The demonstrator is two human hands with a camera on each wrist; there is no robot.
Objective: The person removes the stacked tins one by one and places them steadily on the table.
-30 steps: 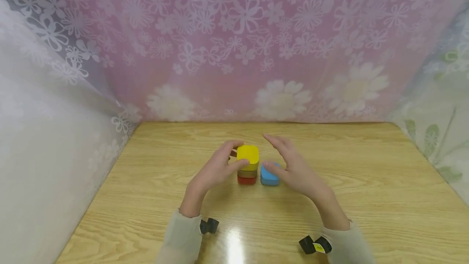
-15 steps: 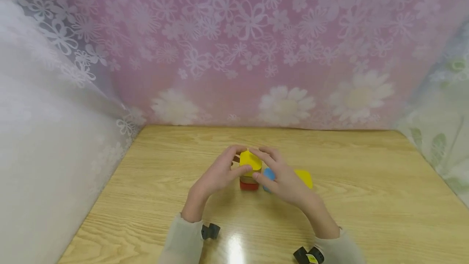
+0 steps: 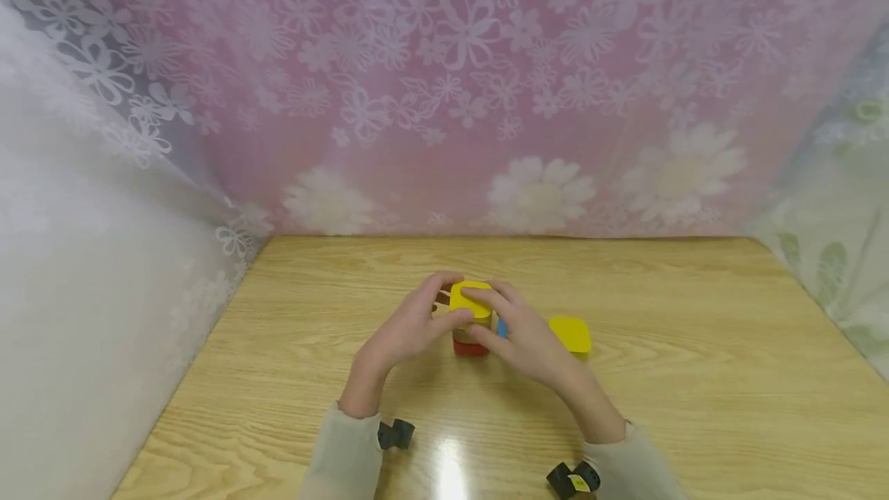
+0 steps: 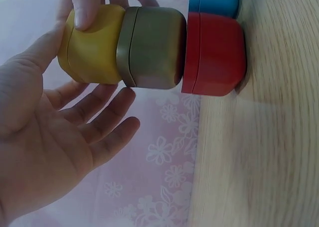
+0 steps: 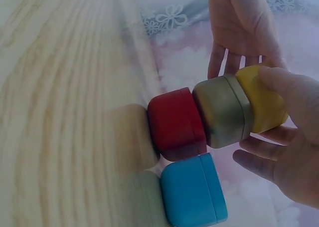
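Observation:
Three small rounded-square tins stand in an upright stack at mid-table: a red tin (image 4: 219, 55) at the bottom, a gold tin (image 4: 154, 47) on it, and a yellow tin (image 3: 471, 295) on top. My left hand (image 3: 410, 326) holds the yellow tin from the left, thumb in front and fingers behind. From the right, my right hand (image 3: 531, 338) grips the same tin, its thumb (image 4: 85, 10) on the near side and a finger over the top. Close beside the red tin sits a blue tin (image 5: 192, 192), mostly covered by my right hand in the head view.
A second yellow tin (image 3: 569, 336) stands on the wooden table (image 3: 694, 376) to the right of my right hand. Pink flowered cloth (image 3: 430, 99) hangs along the back edge, with pale cloth (image 3: 90, 268) at the left side.
My right hand has moved left from above the blue tin to the top yellow tin and now grips it. The second yellow tin has come into view. My left hand has stayed at the stack.

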